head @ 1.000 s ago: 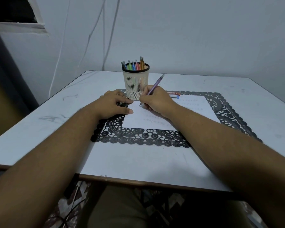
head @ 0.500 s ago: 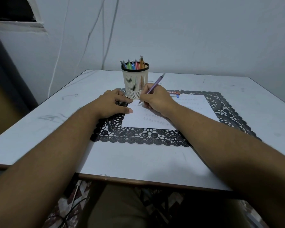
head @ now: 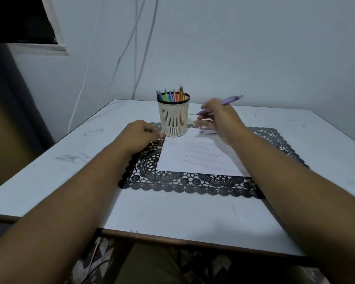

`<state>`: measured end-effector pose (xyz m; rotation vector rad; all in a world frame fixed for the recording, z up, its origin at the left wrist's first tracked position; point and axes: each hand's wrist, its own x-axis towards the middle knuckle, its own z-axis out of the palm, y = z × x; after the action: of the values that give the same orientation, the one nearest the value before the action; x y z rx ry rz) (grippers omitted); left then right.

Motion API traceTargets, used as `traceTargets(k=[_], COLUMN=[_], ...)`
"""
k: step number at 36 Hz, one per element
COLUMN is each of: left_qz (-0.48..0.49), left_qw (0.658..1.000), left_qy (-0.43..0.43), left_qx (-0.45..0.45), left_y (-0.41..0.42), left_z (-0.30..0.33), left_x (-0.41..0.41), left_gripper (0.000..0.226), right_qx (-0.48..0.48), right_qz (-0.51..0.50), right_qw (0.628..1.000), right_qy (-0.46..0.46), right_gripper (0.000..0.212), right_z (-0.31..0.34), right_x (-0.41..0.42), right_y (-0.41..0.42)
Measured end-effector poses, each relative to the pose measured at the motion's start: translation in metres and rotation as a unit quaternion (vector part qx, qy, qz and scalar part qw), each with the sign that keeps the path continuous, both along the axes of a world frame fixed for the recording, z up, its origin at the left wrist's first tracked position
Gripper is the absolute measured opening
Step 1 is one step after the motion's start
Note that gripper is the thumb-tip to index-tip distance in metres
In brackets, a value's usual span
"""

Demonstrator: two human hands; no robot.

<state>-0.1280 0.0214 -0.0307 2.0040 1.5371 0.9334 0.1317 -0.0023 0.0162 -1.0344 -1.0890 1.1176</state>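
My right hand, pinching the purple pen, has just lifted off the paper, so I judge the writing pauses; my left hand rests relaxed at its corner.

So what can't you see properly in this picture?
Head view:
- The writing on the paper: too faint and small to read.
- The small flat thing beyond the paper: blurred, mostly hidden by the right hand.
- The purple pen: its middle is hidden inside that hand.
- The pens in the pen holder: only tops show.
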Motion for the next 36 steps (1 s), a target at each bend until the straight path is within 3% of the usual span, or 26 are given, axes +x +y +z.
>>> traceTargets(k=[2,6,11,17,20,26,28,36], left_qz=[0.025,0.002,-0.011,-0.002,-0.024,-0.05,-0.052,-0.029], left_qw=[0.999,0.991,0.98,0.967,0.971,0.972,0.972,0.978], left_qy=[-0.033,-0.089,-0.156,-0.237,-0.229,-0.228,-0.228,-0.204], left_qx=[-0.018,-0.101,-0.127,-0.098,-0.059,-0.022,-0.019,-0.017], left_y=[0.003,0.009,0.017,0.025,0.027,0.029,0.03,0.033], left_z=[0.007,0.026,0.034,0.015,0.005,-0.003,-0.004,-0.006], left_x=[0.002,0.012,0.038,0.058,0.059,0.058,0.058,0.057], left_gripper=[0.03,0.099,0.133,0.133,0.12,0.105,0.103,0.102], right_qx=[0.011,0.076,0.165,0.218,0.187,0.121,0.118,0.116], right_qz=[-0.008,-0.047,-0.108,-0.146,-0.151,-0.098,-0.1,-0.122], right_qw=[0.999,0.979,0.958,0.915,0.885,0.866,0.862,0.879], right_qy=[-0.053,-0.183,-0.206,-0.306,-0.398,-0.476,-0.483,-0.445], right_gripper=[0.01,0.029,0.039,0.058,0.048,0.018,0.008,0.016], right_z=[0.011,0.042,0.074,0.077,0.072,0.062,0.061,0.054], right_x=[0.009,0.021,0.006,-0.029,-0.037,-0.04,-0.042,-0.045], right_y=[0.001,0.001,0.005,0.02,0.031,0.038,0.038,0.036])
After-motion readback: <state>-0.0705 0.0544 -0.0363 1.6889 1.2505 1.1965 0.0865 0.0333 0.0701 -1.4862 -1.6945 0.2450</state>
